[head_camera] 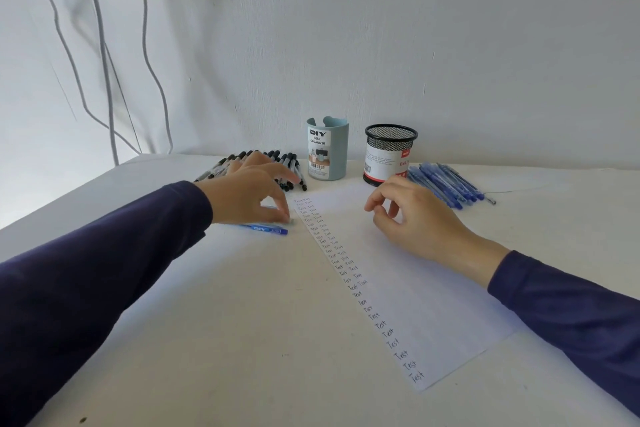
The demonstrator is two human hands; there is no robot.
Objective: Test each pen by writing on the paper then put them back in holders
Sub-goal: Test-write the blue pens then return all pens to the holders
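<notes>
Left hand [249, 194] half curled, thumb tip down beside a blue plastic pen [266, 228] flat on the white tabletop [207, 322]; gripping or merely touching, cannot tell. Right hand [415, 215] loosely curled, empty, over the white paper sheet [433, 288] lined with "Test".

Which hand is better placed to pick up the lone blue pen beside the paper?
Left. The left hand has fingertips at the pen, left of the paper; the right hand hovers empty over the paper, farther away.
</notes>
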